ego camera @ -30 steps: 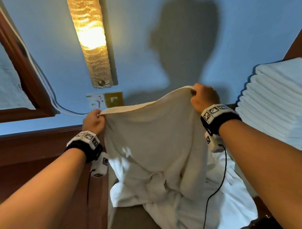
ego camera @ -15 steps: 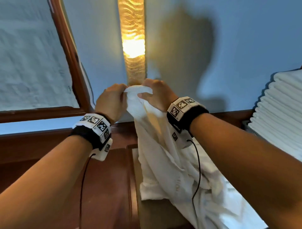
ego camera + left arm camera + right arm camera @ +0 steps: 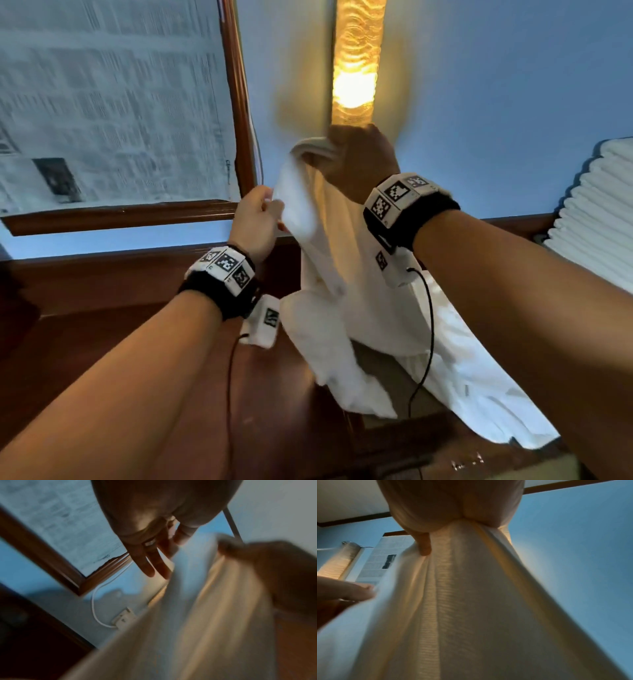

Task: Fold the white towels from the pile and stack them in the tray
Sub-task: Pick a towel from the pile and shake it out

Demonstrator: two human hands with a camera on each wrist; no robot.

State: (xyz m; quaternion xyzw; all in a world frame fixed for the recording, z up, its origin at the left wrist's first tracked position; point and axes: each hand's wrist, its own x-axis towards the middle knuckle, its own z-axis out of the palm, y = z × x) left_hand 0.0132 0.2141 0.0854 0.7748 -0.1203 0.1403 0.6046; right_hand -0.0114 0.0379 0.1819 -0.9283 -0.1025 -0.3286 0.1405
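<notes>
Lit wall lamp (image 3: 356, 65), framed newspaper (image 3: 109, 102)

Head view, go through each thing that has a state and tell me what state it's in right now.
Towel: lifted, hanging bunched from one gathered top edge, not yet folded flat.
Right hand: grips the towel's gathered top.
Left hand: at the towel's side edge, fingers look straight in the left wrist view.
Folded towel stack: neatly piled at the right.
Wall lamp: lit.
</notes>
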